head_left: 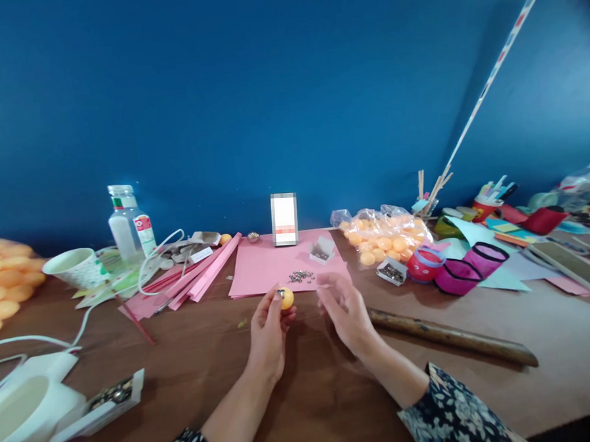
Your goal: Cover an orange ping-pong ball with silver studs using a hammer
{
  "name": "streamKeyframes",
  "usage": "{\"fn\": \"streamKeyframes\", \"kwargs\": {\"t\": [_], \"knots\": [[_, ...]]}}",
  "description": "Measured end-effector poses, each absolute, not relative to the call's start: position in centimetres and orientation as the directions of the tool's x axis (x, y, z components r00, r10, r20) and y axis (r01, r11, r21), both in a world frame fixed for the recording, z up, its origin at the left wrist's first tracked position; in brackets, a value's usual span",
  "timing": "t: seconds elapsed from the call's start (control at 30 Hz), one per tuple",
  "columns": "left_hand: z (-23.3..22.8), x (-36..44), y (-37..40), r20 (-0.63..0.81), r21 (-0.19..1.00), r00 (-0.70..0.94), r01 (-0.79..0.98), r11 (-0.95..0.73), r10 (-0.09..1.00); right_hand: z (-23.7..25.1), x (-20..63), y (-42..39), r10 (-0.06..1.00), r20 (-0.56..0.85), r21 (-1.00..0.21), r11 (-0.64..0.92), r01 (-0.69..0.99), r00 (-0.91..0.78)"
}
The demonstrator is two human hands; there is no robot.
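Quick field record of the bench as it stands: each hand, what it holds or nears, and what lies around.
left hand: pinches a small orange plastic ball at its fingertips
right hand: open, holds nothing, beside the ball
nearest: heap of small metal pins on a pink paper sheet
right of hands: long wooden stick; clear bag of orange balls
surface: brown wooden table

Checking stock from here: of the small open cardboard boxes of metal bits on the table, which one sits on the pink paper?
The small box at the pink paper's far right corner, behind the loose pile of metal bits. The others lie on bare wood.
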State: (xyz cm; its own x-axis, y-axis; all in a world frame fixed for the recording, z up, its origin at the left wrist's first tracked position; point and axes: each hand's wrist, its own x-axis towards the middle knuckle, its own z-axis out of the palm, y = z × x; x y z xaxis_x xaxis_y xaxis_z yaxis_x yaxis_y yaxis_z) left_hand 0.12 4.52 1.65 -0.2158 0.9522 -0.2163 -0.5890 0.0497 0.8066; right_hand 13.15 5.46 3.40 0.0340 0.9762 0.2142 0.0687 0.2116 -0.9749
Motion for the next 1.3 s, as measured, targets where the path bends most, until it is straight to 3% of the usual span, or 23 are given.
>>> {"fn": "streamKeyframes", "kwargs": {"t": [0.33, 0.6, 0.8, 0.9, 1.07, 1.3], "knots": [[1.4, -0.1, 4.7, -0.2, 0.794, -0.183, -0.606, 0.049, 0.963, 3.9, 15.1, 7.1, 0.928, 0.322, -0.943, 0.297, 0.147, 0.186], [1.5, -0.2, 4.6, -0.179, 0.749, -0.133, -0.661, 0.047, 0.975, 2.9, 15.2, 7.8, 0.914, 0.401, -0.868, 0.357, 0.346, 0.065], [1.7, -0.3, 4.5, -0.169, 0.792, -0.159, -0.61, 0.037, 0.973, 3.8, 15.4, 8.4, 0.906, 0.422, -0.785, 0.356, 0.507, 0.019], [1.7, -0.3, 4.5, -0.169, 0.799, -0.167, -0.6, 0.036, 0.971, 4.7, 15.6, 9.1, 0.912, 0.399, -0.655, 0.355, 0.667, -0.095], [1.5, -0.3, 4.6, -0.157, 0.797, -0.162, -0.603, 0.029, 0.974, 5.8, 15.0, 10.2, 0.929, 0.224, -0.227, 0.343, 0.912, -0.294], [1.5, -0.4, 4.5, -0.192, 0.79, -0.195, -0.612, 0.034, 0.962, 5.3, 13.2, 11.6, 0.933, 0.106, -0.098, 0.354, 0.93, -0.344]]}}
